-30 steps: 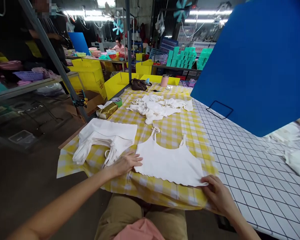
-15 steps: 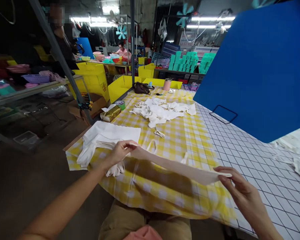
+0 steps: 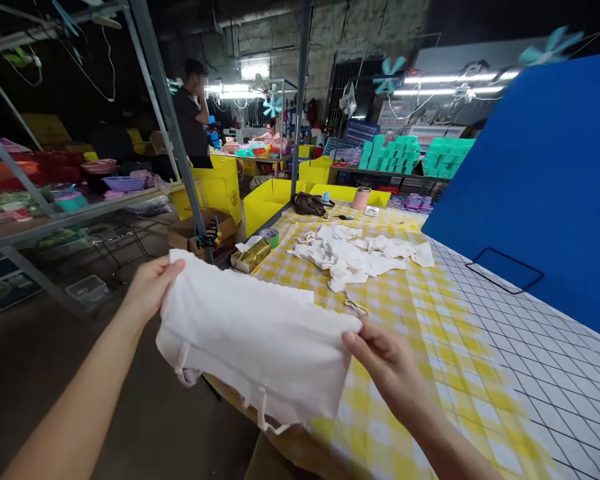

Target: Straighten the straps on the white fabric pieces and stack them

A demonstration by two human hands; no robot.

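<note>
A white cloth piece with narrow straps [image 3: 260, 333] is stretched between my hands above the table's near left corner. My left hand [image 3: 153, 287] pinches its upper left corner, and my right hand [image 3: 380, 347] pinches its right corner. The straps dangle from the lower edge. Behind it, a strip of more white cloth shows, mostly covered by the held piece. Farther back, a loose heap of white cloth pieces [image 3: 350, 253] lies on the yellow checked tablecloth [image 3: 395, 313]. A small looped white strap [image 3: 356, 307] lies in front of that heap.
A gold tissue pack [image 3: 251, 256] and a green tape roll [image 3: 270, 237] sit along the left edge. Behind the heap are a dark bag [image 3: 310, 204] and a pink jar [image 3: 361, 198]. A large blue board [image 3: 545, 200] leans over the right side. A person [image 3: 190, 117] stands beyond the metal post.
Both hands have moved left with the cloth, which now hangs with its broad face showing instead of edge-on. The view has turned left.
</note>
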